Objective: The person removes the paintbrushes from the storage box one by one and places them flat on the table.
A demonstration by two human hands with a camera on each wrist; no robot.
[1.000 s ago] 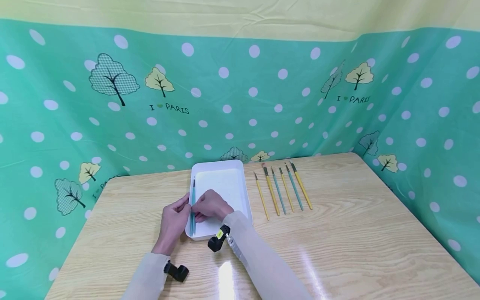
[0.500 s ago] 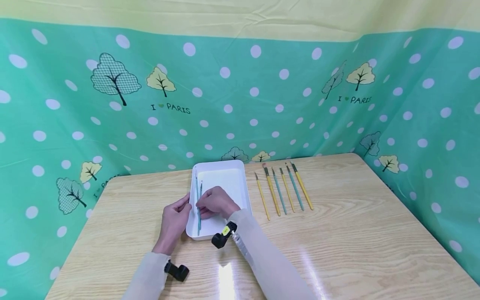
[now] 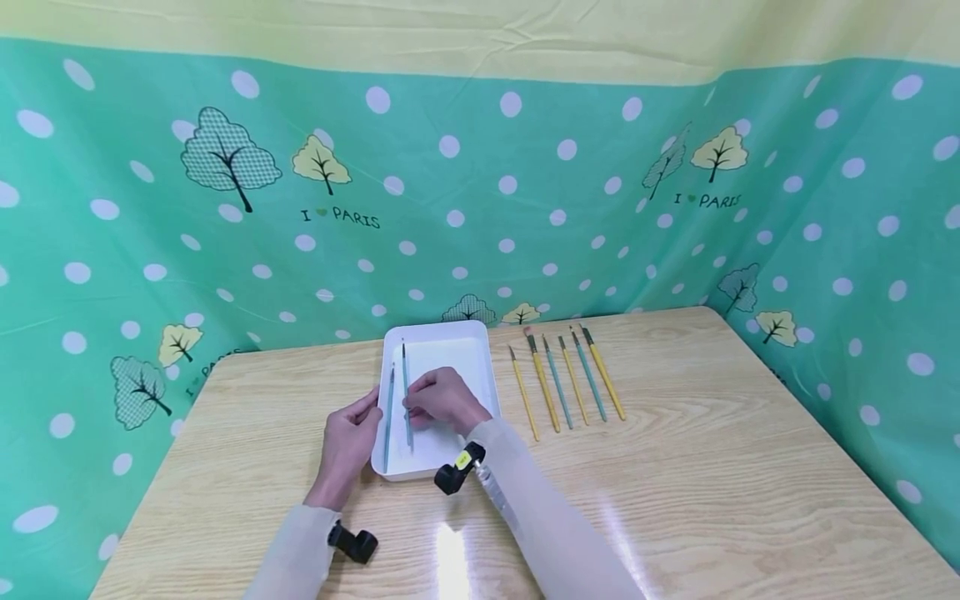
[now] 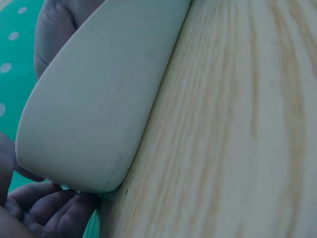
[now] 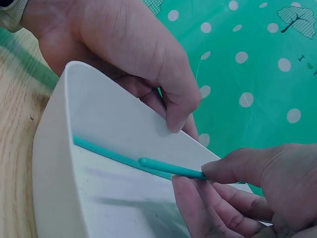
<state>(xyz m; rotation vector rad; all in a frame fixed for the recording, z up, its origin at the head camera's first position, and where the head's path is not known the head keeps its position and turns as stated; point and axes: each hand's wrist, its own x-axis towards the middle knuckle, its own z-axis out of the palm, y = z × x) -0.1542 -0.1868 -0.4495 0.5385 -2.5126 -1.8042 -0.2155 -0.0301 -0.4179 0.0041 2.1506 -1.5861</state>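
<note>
A white rectangular tray (image 3: 459, 350) stands on the table. My left hand (image 3: 349, 442) grips its left wall, thumb over the rim and fingers outside, as the right wrist view shows. Between thumb and fingertips my right hand (image 3: 448, 398) pinches a teal paintbrush (image 5: 166, 167) by its handle, bristles pointing to the far end. This brush is held over the tray floor, its shadow falling below. Another teal paintbrush (image 3: 388, 425) lies lengthwise inside, along the left wall. The left wrist view has mostly the outer side of the tray (image 4: 99, 99).
Right of the tray, several paintbrushes lie in a row, among them a thin yellow one (image 3: 524, 396), a teal one (image 3: 558, 383) and a thick yellow one (image 3: 606, 379). The wooden table (image 3: 720, 450) ends at a green dotted curtain (image 3: 465, 233) behind and beside it.
My right hand has moved right, away from the left wall, carrying one teal paintbrush apart from the other, which stays by the wall. My left hand keeps its place on the tray.
</note>
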